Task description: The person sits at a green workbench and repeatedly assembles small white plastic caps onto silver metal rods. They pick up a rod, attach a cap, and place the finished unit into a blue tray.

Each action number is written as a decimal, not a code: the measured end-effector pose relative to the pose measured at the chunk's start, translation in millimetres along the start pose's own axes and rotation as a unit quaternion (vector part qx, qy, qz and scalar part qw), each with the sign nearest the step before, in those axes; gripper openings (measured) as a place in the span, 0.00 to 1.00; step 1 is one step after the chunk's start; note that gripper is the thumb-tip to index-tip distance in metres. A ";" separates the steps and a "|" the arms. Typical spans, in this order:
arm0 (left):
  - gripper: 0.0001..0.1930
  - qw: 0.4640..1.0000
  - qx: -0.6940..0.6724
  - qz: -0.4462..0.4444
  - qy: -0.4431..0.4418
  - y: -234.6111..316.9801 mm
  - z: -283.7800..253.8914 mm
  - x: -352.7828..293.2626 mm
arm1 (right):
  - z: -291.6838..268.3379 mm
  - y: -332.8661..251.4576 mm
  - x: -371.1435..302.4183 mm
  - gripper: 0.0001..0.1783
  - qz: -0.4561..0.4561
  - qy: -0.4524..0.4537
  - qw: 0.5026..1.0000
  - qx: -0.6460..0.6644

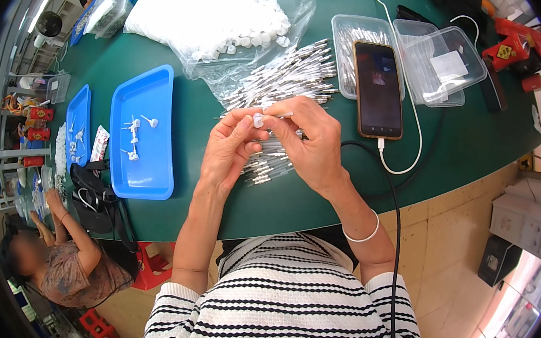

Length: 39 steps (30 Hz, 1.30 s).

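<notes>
Bag (302, 7) of white pieces (200, 15) beyond hands (314, 144)

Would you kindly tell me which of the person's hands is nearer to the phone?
Right. The right hand is just left of the phone, not touching it; the left hand is farther left, beyond the right hand.

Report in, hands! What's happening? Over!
Left grip, right grip: both on small white piece. Piece held over loose rod pile. Phone off to right.
</notes>
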<state>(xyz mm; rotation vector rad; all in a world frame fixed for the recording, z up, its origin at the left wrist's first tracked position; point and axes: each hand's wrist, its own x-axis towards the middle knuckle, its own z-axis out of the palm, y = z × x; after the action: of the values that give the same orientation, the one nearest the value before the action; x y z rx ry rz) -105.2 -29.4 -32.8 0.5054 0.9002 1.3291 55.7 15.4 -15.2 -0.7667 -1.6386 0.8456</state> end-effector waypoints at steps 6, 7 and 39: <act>0.11 1.000 -0.008 -0.008 0.004 0.9 1.0 -1.0 | 0.7 -2.5 0.3 0.05 0.000 0.007 1.000 0.008; 0.11 1.000 -0.011 -0.010 0.002 0.4 0.4 -0.7 | 0.8 -2.6 0.2 0.05 0.000 0.009 1.000 0.008; 0.11 1.000 -0.019 -0.007 0.005 0.5 2.1 -1.3 | 2.0 -3.4 0.6 0.05 -0.027 0.031 0.999 -0.015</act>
<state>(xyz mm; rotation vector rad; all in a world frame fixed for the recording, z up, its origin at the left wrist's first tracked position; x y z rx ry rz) -103.8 -30.1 -30.8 0.4617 0.8846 1.3341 53.4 13.8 -12.4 -0.7596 -1.6138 0.7541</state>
